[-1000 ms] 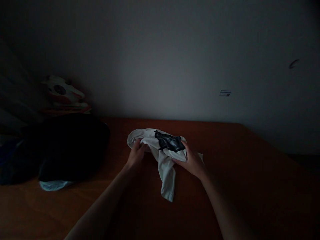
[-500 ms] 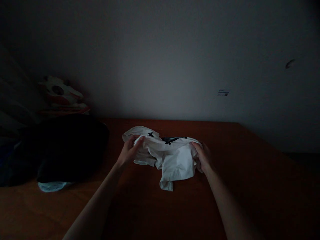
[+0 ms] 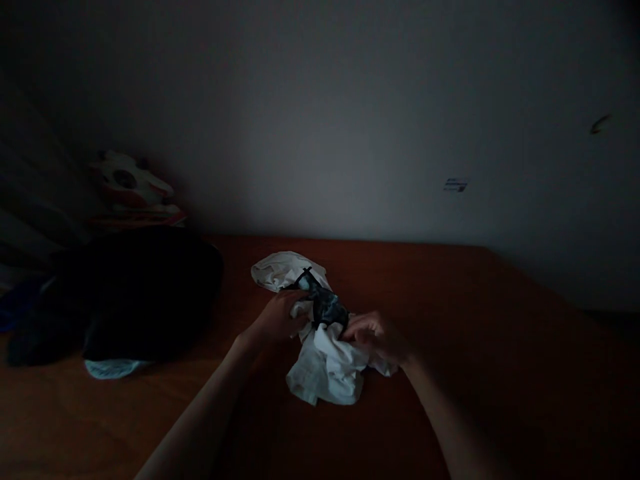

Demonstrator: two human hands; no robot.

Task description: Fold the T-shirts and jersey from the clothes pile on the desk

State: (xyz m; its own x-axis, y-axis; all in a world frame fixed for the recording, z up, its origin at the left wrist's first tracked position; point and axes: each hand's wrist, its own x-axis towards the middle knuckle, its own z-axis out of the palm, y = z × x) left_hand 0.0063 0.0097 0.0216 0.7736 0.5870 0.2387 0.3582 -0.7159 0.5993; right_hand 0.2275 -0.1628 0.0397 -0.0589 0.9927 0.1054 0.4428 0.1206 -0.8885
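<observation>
A white shirt-like garment (image 3: 327, 370) with a dark printed area (image 3: 330, 310) lies bunched up on the brown tabletop (image 3: 400, 273). One pale sleeve-like part (image 3: 287, 267) spreads out at its far left. My left hand (image 3: 283, 317) is closed on the garment's left side, its fingertips partly hidden in the folds. On the right side, my right hand (image 3: 375, 337) has its fingers curled into the cloth near the dark print. The room is dim, so the garment's exact kind is hard to make out.
At the left lies a heap of black cloth (image 3: 150, 300), with a pale blue item (image 3: 115, 369) poking out beneath it. Behind the heap sits a white and red plush-like toy (image 3: 133, 183). A wall (image 3: 320, 133) with a small label (image 3: 455, 185) closes off the table's back.
My right hand has moved left and nearer to me, bunching the garment together. More of the dark print now shows, and the hands are closer to each other.
</observation>
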